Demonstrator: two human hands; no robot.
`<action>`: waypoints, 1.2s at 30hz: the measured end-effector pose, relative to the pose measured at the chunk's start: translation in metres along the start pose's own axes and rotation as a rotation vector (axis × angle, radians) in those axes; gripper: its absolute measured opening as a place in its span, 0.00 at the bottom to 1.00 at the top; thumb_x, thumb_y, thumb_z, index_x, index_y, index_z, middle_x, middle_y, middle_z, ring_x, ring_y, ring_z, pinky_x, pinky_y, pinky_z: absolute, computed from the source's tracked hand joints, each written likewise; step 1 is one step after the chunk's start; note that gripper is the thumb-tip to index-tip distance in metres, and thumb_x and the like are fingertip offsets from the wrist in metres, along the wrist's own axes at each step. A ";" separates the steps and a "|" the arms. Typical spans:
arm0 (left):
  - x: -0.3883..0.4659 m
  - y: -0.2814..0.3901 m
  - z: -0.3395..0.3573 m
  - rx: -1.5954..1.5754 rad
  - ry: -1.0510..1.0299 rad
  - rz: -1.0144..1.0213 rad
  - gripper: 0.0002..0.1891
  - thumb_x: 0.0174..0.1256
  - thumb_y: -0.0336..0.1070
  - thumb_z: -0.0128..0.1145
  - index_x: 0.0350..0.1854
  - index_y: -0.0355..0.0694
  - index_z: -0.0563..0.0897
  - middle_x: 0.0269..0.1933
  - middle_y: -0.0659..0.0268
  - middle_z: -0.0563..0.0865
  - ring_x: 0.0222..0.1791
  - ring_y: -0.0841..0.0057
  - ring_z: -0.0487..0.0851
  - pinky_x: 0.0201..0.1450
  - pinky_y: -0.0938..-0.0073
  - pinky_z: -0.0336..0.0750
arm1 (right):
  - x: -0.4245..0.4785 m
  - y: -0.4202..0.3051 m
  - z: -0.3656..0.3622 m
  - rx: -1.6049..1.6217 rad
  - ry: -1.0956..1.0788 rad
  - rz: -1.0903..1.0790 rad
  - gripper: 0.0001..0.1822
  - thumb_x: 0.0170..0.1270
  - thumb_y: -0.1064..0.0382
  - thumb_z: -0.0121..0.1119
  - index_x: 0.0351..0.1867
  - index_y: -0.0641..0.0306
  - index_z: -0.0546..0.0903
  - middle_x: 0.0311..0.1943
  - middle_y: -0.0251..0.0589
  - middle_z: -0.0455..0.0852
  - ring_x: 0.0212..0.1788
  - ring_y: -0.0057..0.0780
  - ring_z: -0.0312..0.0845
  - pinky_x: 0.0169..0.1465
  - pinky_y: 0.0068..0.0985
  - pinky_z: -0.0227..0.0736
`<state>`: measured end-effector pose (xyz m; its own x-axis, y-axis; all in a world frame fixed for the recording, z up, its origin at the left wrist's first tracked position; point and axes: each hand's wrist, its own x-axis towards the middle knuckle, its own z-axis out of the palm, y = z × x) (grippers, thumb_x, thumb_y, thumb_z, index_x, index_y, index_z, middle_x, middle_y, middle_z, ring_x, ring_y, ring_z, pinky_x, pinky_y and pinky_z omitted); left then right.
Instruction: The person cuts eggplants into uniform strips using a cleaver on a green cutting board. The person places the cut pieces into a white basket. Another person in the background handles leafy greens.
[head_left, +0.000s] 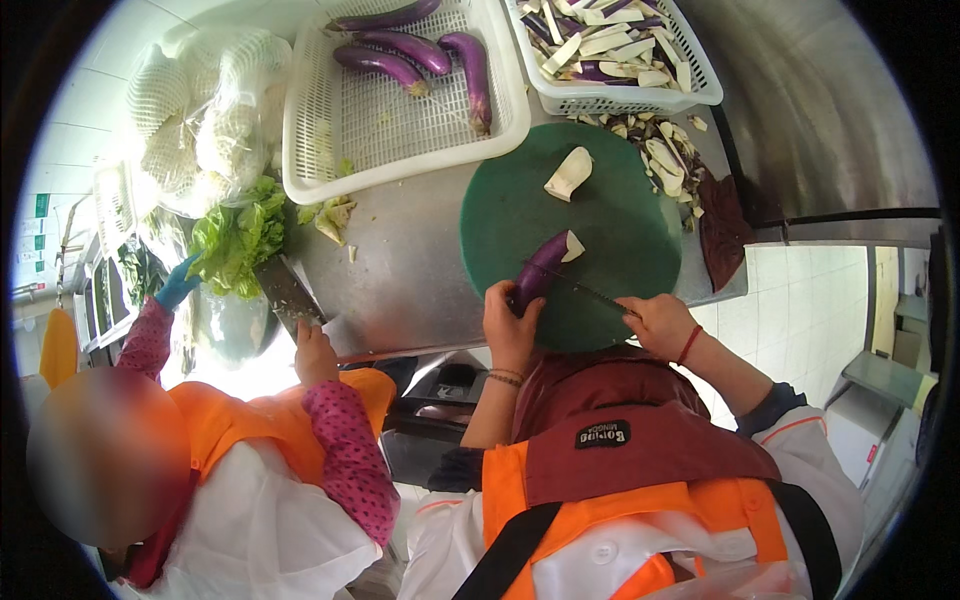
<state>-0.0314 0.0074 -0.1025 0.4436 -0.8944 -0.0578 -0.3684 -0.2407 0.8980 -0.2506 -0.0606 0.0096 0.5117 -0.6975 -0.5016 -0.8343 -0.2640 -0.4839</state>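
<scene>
On a round green cutting board (495, 202), my left hand (510, 322) holds a purple eggplant (538, 277) by its near end; the far end is cut and shows pale flesh. My right hand (654, 322) grips a knife (592, 292) whose thin, dark-looking blade lies across the eggplant. A pale cut piece of eggplant (569, 175) rests farther up the board. Beyond the board, a white plastic basket (405, 171) holds several whole eggplants (469, 79). Another white basket (630, 99) at the top right is heaped with eggplant strips (600, 45).
Eggplant scraps (666, 161) and a dark red cloth (724, 232) lie right of the board on the steel table (405, 262). At the left, a co-worker holds a cleaver (289, 296) and touches leafy lettuce (244, 236) with a blue-gloved hand. Bagged vegetables (210, 120) stand behind.
</scene>
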 end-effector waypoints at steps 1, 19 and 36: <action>0.001 -0.001 -0.001 -0.007 -0.027 -0.007 0.24 0.47 0.32 0.71 0.47 0.35 0.74 0.45 0.55 0.79 0.42 0.58 0.80 0.45 0.66 0.75 | 0.000 -0.001 0.002 -0.007 0.016 0.008 0.16 0.64 0.60 0.52 0.51 0.61 0.80 0.32 0.56 0.84 0.36 0.53 0.81 0.43 0.44 0.75; 0.015 0.007 0.016 -0.088 -0.074 -0.030 0.23 0.43 0.34 0.74 0.41 0.35 0.76 0.39 0.54 0.80 0.40 0.56 0.79 0.43 0.65 0.75 | 0.010 0.007 -0.008 0.089 0.164 -0.005 0.15 0.62 0.60 0.55 0.45 0.65 0.81 0.26 0.55 0.83 0.30 0.52 0.80 0.34 0.41 0.74; 0.014 0.011 0.022 -0.065 -0.039 -0.035 0.21 0.44 0.31 0.72 0.41 0.34 0.77 0.39 0.56 0.79 0.40 0.60 0.79 0.44 0.66 0.74 | 0.016 0.012 -0.003 -0.073 0.085 0.002 0.14 0.64 0.60 0.53 0.49 0.56 0.81 0.27 0.53 0.84 0.30 0.49 0.82 0.35 0.41 0.76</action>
<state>-0.0473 -0.0157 -0.1025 0.4223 -0.9002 -0.1060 -0.2983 -0.2485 0.9216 -0.2536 -0.0769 -0.0019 0.4933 -0.7512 -0.4386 -0.8498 -0.3084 -0.4275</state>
